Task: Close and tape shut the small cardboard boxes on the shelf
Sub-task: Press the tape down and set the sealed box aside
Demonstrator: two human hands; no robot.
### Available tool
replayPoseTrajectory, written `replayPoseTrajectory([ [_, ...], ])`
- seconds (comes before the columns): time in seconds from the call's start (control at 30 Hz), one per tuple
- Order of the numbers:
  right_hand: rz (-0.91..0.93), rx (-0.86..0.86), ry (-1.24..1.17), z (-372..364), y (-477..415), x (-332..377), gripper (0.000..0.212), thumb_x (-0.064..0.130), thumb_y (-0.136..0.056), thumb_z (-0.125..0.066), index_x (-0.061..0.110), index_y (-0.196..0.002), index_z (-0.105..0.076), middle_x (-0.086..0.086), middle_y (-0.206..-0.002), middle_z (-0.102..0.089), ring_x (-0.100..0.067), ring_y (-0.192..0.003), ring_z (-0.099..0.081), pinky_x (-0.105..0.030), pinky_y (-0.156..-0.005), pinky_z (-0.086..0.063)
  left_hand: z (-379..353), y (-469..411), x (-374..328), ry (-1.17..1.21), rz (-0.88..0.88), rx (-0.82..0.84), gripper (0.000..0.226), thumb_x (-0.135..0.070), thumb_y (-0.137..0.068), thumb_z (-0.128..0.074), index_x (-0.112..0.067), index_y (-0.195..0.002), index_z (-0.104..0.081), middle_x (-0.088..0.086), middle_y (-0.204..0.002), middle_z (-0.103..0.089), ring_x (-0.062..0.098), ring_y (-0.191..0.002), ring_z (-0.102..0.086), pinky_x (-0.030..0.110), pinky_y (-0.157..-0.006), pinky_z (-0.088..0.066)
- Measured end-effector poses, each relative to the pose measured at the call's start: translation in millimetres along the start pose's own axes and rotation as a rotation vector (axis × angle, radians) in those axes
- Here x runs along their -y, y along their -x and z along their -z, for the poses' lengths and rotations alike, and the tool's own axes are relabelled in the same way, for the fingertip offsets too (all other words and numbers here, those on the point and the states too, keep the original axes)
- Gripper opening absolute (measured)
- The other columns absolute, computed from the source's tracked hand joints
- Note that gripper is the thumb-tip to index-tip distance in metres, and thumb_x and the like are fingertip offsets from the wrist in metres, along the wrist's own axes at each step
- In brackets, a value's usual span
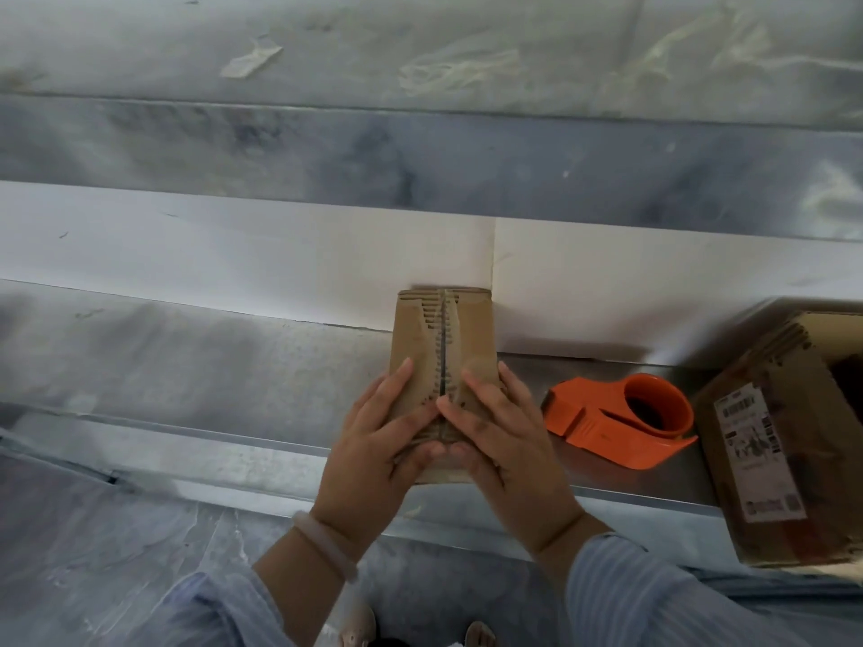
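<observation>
At the middle of the view, on the metal shelf, the small cardboard box stands with its two top flaps folded down. They meet along a centre seam that runs from 12 to 6 o'clock.

The left hand lies on the flap at 9 o'clock of the seam, and the right hand on the flap at 3 o'clock. Both press down with fingers nearly straight and grasp nothing, and their inner fingers almost touch over the near end of the seam. The flap edges look ragged, and no tape shows on them.

The orange tape dispenser lies on the shelf at 3 o'clock of the box, near the right hand but apart from it. Farther out at 3 o'clock sits a larger labelled cardboard box, cut off by the frame edge; its top looks open.

For this box the closing seems about done, and all of the taping is left. One hand will likely have to keep both flaps down while the other fetches the dispenser. How many other boxes wait cannot be told.
</observation>
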State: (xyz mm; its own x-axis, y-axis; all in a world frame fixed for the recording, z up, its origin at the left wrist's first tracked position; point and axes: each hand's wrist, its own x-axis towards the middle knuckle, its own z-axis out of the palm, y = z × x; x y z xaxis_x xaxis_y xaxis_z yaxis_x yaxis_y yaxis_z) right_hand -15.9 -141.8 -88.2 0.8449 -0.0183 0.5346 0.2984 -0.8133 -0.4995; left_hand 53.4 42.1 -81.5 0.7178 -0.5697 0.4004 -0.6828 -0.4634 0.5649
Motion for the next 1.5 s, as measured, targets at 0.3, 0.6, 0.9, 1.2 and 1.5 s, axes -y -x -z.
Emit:
replayPoseTrajectory([
  [0.3, 0.137, 0.213, 0.022, 21, -11, -26, 0.042, 0.041, -0.104, -0.036, 0.024, -0.141, -0.047, 0.005, -0.150, -0.044, -0.033, -0.149, -0.018, -0.042, -0.120, -0.024, 30, -13, 26, -0.135, -0.263, 0.191, 0.041, -0.045, -0.104, -0.036, -0.033, -0.141, -0.047, -0.005, -0.156, -0.036, 0.024, -0.145, -0.030, 0.032, -0.115, -0.033],
  [0.6, 0.283, 0.365, 0.214, 47, -13, -40, 0.047, 0.036, -0.105, -0.032, 0.022, -0.150, -0.031, 0.006, -0.156, -0.034, -0.022, -0.150, -0.019, -0.028, -0.121, -0.019, 48, -23, 38, -0.270, -0.470, 0.328, 0.044, -0.035, -0.103, -0.039, -0.033, -0.147, -0.036, 0.000, -0.158, -0.033, 0.029, -0.146, -0.028, 0.041, -0.111, -0.037],
  [0.9, -0.145, 0.153, -0.311, 34, -16, -15, 0.038, 0.069, -0.078, -0.062, 0.052, -0.111, -0.067, 0.028, -0.135, -0.054, -0.010, -0.143, -0.032, -0.041, -0.113, -0.034, 39, -22, -1, -0.010, -0.204, -0.003, 0.022, -0.048, -0.081, -0.067, -0.034, -0.094, -0.078, -0.018, -0.108, -0.069, 0.005, -0.110, -0.053, 0.029, -0.093, -0.049],
  [1.2, -0.103, 0.153, -0.274, 30, -13, -26, 0.036, 0.059, -0.089, -0.056, 0.033, -0.106, -0.075, 0.019, -0.126, -0.064, -0.012, -0.142, -0.036, -0.038, -0.113, -0.037, 42, -29, 5, -0.042, -0.261, 0.114, 0.019, -0.043, -0.083, -0.067, -0.032, -0.093, -0.079, -0.019, -0.102, -0.071, 0.002, -0.100, -0.062, 0.026, -0.091, -0.052],
  [1.5, -0.004, 0.336, -0.216, 47, -16, -34, 0.039, 0.050, -0.098, -0.046, 0.029, -0.125, -0.065, 0.016, -0.137, -0.056, -0.013, -0.147, -0.025, -0.024, -0.117, -0.028, 55, -20, 19, 0.075, -0.232, 0.305, 0.031, -0.027, -0.095, -0.054, -0.029, -0.124, -0.064, -0.017, -0.133, -0.060, 0.002, -0.134, -0.046, 0.025, -0.108, -0.042],
])
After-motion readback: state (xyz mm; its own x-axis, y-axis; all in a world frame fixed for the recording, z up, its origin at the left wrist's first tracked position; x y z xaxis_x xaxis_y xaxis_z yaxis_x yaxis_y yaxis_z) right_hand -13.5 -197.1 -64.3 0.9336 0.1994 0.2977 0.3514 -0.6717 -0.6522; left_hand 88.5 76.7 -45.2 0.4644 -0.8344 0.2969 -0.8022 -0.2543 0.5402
